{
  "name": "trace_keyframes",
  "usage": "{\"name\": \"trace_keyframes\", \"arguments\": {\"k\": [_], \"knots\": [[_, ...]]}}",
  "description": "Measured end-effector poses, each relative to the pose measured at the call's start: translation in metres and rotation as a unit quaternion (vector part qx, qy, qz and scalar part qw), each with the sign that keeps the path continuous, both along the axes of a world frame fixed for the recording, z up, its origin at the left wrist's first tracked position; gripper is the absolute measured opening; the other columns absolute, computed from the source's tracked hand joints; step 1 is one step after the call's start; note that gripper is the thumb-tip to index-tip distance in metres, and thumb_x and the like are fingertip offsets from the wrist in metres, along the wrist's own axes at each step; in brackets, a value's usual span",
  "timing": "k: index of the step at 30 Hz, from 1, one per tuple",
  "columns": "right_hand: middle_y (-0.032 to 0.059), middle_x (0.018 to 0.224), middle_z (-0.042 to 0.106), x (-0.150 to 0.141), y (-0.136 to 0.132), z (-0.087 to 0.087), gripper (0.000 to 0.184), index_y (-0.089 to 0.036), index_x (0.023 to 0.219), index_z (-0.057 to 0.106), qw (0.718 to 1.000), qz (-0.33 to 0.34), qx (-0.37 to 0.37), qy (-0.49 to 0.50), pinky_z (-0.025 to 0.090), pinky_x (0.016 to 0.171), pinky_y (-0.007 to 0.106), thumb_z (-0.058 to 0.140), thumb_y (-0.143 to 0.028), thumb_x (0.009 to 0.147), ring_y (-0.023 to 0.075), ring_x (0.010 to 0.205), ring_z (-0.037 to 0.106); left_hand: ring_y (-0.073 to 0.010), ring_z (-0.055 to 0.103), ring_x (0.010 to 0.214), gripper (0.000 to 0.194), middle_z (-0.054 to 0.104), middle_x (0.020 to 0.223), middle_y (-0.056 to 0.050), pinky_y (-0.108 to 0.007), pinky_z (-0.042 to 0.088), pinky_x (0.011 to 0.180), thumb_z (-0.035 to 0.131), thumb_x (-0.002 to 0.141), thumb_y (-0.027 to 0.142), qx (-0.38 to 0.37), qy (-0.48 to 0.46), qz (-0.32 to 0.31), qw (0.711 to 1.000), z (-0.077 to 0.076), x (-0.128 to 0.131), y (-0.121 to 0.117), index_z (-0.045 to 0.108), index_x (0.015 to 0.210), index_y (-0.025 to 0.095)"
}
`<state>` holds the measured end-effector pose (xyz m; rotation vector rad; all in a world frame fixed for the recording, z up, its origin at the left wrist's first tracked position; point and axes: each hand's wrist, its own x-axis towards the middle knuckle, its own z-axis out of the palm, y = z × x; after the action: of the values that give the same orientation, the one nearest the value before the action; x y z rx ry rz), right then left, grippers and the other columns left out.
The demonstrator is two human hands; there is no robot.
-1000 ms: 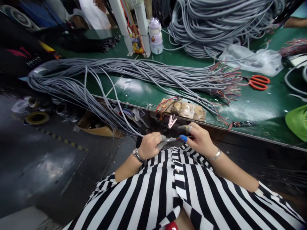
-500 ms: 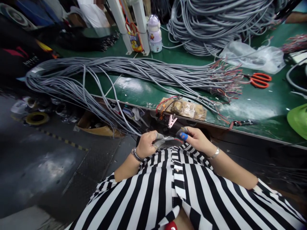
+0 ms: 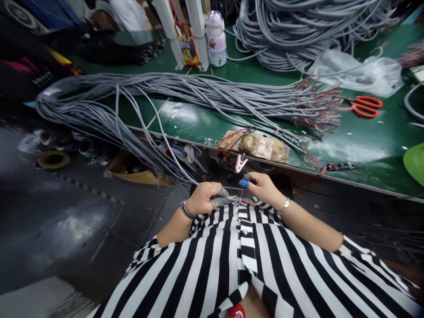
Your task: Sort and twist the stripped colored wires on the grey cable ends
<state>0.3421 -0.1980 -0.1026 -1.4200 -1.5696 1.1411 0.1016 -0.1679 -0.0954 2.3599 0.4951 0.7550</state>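
My left hand (image 3: 206, 199), with grey covers on its fingers, is closed around the end of a grey cable (image 3: 185, 176). Thin red and green wires (image 3: 247, 201) fan out from that end in front of my striped shirt. To its right, my right hand (image 3: 264, 189) is pinched shut, a blue cover on its thumb. Between the two hands runs a thin pale strand (image 3: 234, 188), its right end at the right fingertips. A pink clip (image 3: 241, 163) stands at the table edge just beyond my hands.
A long bundle of grey cables (image 3: 198, 90) lies along the green table (image 3: 185, 117), frayed ends rightward. Orange-handled scissors (image 3: 367, 107), a plastic bag (image 3: 359, 73), a taped wooden block (image 3: 261, 148) and a bottle (image 3: 217, 39) rest there. Behind is a large cable coil (image 3: 291, 31).
My right hand has shifted slightly left, nearer the cable end, and a thin strand now shows stretched between the hands. My left hand keeps its hold on the cable. The view has shifted slightly.
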Motion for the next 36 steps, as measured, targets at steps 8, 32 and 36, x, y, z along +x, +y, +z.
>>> {"name": "trace_keyframes", "arguments": {"k": [8, 32, 36], "knots": [[0.0031, 0.063, 0.061, 0.017, -0.011, 0.010, 0.056, -0.011, 0.075, 0.067, 0.980, 0.154, -0.121, 0.034, 0.039, 0.052, 0.024, 0.059, -0.066, 0.075, 0.0118, 0.056, 0.049, -0.0114, 0.058, 0.060, 0.023, 0.063, 0.066, -0.003, -0.021, 0.043, 0.060, 0.059, 0.088, 0.036, 0.002, 0.020, 0.006, 1.000, -0.006, 0.001, 0.003, 0.065, 0.082, 0.015], [-0.0083, 0.053, 0.042, -0.023, -0.013, -0.009, 0.042, -0.019, 0.071, 0.050, 0.873, -0.171, -0.252, 0.380, 0.010, 0.038, 0.018, 0.081, -0.044, 0.060, 0.0017, 0.040, 0.021, -0.0143, 0.065, 0.072, 0.024, 0.071, 0.080, -0.005, -0.024, 0.048, 0.069, 0.055, 0.090, 0.033, -0.120, 0.057, 0.059, 0.989, -0.014, 0.011, -0.005, 0.070, 0.098, 0.016], [-0.0037, 0.058, 0.050, -0.007, -0.016, -0.004, 0.032, -0.018, 0.076, 0.059, 0.930, -0.182, -0.082, 0.308, 0.024, 0.037, 0.019, 0.069, -0.049, 0.076, 0.0048, 0.041, 0.032, -0.0105, 0.057, 0.057, 0.031, 0.064, 0.064, -0.003, -0.022, 0.046, 0.059, 0.060, 0.088, 0.040, -0.344, -0.076, 0.111, 0.929, -0.018, 0.001, -0.008, 0.069, 0.092, 0.011]]}}
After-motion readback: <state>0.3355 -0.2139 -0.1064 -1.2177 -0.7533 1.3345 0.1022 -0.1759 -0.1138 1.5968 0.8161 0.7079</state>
